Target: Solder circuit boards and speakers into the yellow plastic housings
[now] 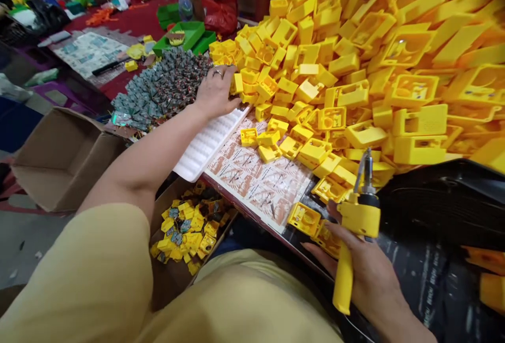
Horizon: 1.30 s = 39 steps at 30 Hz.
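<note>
Over on this crowded workbench, a huge heap of yellow plastic housings [339, 85] spills across the top and right of the view. How would you even pick one up?

They look light and hollow, stiff moulded boxes with open sides. I'd guess they slide off the pile easily, so pinch one by its outer walls rather than the thin rims.

Fair. What's the left hand [215, 93] up to?

It's at the edge of the heap, fingers [232, 99] close together against a single housing [236, 84]. Can't tell if that one's gripped or just touched.

And the right hand [373, 274]?

Wrapped firmly round the handle of a yellow pistol-grip tool [344, 280], metal shaft pointing up. Loose yellow housings [303, 219] lie just beside it on a black plastic sheet [434, 211].

Anything else close by?

A white ribbed tray [209, 143] and a printed sheet [256, 174] sit under the left forearm, and a cardboard box [169, 290] by the lap holds yellow and grey parts [189, 227]
</note>
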{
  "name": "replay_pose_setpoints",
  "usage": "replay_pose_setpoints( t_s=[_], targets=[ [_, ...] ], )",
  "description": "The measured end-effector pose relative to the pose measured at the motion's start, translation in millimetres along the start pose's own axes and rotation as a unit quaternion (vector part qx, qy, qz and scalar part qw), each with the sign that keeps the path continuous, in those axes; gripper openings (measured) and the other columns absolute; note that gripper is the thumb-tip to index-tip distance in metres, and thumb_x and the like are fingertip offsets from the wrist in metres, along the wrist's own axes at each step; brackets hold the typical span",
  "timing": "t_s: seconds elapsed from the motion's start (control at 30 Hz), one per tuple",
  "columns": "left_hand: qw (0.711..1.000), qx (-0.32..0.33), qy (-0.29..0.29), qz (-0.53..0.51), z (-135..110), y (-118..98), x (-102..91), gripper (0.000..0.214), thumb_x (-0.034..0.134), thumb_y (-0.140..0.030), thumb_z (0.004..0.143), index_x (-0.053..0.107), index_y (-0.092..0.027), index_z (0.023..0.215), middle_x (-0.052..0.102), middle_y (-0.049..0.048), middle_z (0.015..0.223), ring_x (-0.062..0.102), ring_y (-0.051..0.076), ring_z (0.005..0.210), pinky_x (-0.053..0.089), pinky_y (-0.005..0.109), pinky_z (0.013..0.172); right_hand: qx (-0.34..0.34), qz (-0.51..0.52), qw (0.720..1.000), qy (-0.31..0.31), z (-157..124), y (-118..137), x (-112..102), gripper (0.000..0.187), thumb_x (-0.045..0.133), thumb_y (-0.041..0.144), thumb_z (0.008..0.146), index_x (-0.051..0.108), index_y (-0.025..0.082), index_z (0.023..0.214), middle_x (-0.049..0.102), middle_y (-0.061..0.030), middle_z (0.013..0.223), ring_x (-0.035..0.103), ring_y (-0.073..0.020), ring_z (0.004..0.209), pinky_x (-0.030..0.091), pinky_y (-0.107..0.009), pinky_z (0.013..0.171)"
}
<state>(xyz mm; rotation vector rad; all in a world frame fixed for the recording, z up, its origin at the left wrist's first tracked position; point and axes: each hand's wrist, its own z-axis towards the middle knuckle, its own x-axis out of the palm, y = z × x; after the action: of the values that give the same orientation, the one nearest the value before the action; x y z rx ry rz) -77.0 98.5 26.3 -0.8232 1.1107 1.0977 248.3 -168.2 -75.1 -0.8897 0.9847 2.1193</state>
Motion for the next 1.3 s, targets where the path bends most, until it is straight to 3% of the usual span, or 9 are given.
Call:
replay_pose_setpoints(
  t_s=[0.1, 0.2, 0.37, 0.53, 0.77, 0.93, 1.07, 1.2, 1.3],
  targets=[
    [0.998, 0.018, 0.065, -0.006, 27, 1, 11.5, 0.094, 0.065, -0.049, 0.079, 0.017, -0.011, 0.151, 0.028, 0.0204, 0.153, 0.030, 0.037, 0.137, 0.025, 0.050, 0.114, -0.035, -0.018, 0.999, -0.008, 4, -2, 3, 0.040, 0.070, 0.024, 0.080, 0.053, 0.020, 0.117, 0.060, -0.0128, 0.125, 0.060, -0.0276, 0.115, 0.059, -0.041, 0.087],
    [0.994, 0.057, 0.086, 0.038, 33, -7, 16.0, 0.090, 0.067, -0.045, 0.078, 0.022, -0.016, 0.150, 0.036, 0.0190, 0.148, 0.037, 0.038, 0.132, 0.026, 0.053, 0.111, -0.054, -0.032, 0.998, -0.015, 3, -8, 6, 0.041, 0.068, 0.022, 0.081, 0.051, 0.020, 0.119, 0.061, -0.0131, 0.124, 0.061, -0.0264, 0.114, 0.059, -0.038, 0.085],
    [0.985, 0.108, 0.106, 0.085, 32, -12, 2.4, 0.077, 0.063, -0.034, 0.080, 0.029, -0.020, 0.148, 0.042, 0.0167, 0.142, 0.045, 0.035, 0.125, 0.041, 0.045, 0.100, -0.050, -0.040, 0.998, -0.019, 1, -15, 10, 0.041, 0.066, 0.022, 0.081, 0.052, 0.022, 0.119, 0.065, -0.0102, 0.117, 0.065, -0.0258, 0.106, 0.060, -0.037, 0.081],
    [0.973, 0.117, 0.144, 0.135, 49, -17, -7.8, 0.084, 0.066, -0.044, 0.074, 0.030, -0.021, 0.148, 0.056, 0.0167, 0.126, 0.054, 0.037, 0.116, 0.042, 0.049, 0.097, -0.041, -0.041, 0.998, -0.025, 3, -13, 10, 0.039, 0.066, 0.024, 0.082, 0.053, 0.021, 0.118, 0.067, -0.0105, 0.113, 0.066, -0.0260, 0.104, 0.060, -0.037, 0.080],
    [0.973, 0.161, 0.167, 0.021, 41, -18, -14.8, 0.067, 0.060, -0.034, 0.078, 0.040, -0.022, 0.141, 0.055, 0.0120, 0.132, 0.054, 0.029, 0.121, 0.043, 0.039, 0.100, -0.037, -0.044, 0.997, -0.042, 9, -3, 5, 0.036, 0.066, 0.026, 0.084, 0.053, 0.019, 0.118, 0.068, -0.0088, 0.105, 0.069, -0.0211, 0.091, 0.059, -0.033, 0.078],
    [0.983, 0.133, 0.102, -0.078, -13, -49, -6.2, 0.051, 0.049, -0.030, 0.087, 0.046, -0.025, 0.137, 0.059, 0.0100, 0.119, 0.060, 0.023, 0.105, 0.049, 0.033, 0.087, -0.050, -0.043, 0.996, -0.054, 9, -8, 8, 0.039, 0.067, 0.028, 0.084, 0.053, 0.019, 0.120, 0.068, -0.0095, 0.108, 0.069, -0.0220, 0.092, 0.059, -0.032, 0.075],
    [0.979, 0.177, 0.079, -0.058, -44, -89, 11.3, 0.049, 0.045, -0.035, 0.090, 0.047, -0.027, 0.139, 0.059, 0.0116, 0.119, 0.061, 0.023, 0.096, 0.049, 0.031, 0.072, -0.056, -0.042, 0.996, -0.059, 9, -9, 8, 0.038, 0.065, 0.027, 0.084, 0.054, 0.020, 0.120, 0.068, -0.0088, 0.109, 0.069, -0.0219, 0.088, 0.060, -0.032, 0.073],
    [0.964, 0.263, 0.037, -0.015, -45, -114, 16.7, 0.058, 0.041, -0.053, 0.092, 0.045, -0.024, 0.142, 0.061, 0.0133, 0.119, 0.058, 0.027, 0.104, 0.048, 0.034, 0.076, -0.058, -0.045, 0.995, -0.062, 10, -6, 6, 0.037, 0.064, 0.026, 0.085, 0.054, 0.021, 0.120, 0.068, -0.0093, 0.109, 0.069, -0.0208, 0.082, 0.060, -0.032, 0.072],
    [0.955, 0.293, -0.018, -0.030, -28, -105, 9.8, 0.060, 0.038, -0.058, 0.090, 0.055, -0.017, 0.131, 0.066, 0.0129, 0.108, 0.059, 0.026, 0.098, 0.046, 0.036, 0.078, -0.056, -0.046, 0.995, -0.063, 10, -4, 6, 0.035, 0.065, 0.025, 0.085, 0.054, 0.019, 0.118, 0.069, -0.0082, 0.098, 0.069, -0.0199, 0.075, 0.060, -0.032, 0.071]
  ],
)
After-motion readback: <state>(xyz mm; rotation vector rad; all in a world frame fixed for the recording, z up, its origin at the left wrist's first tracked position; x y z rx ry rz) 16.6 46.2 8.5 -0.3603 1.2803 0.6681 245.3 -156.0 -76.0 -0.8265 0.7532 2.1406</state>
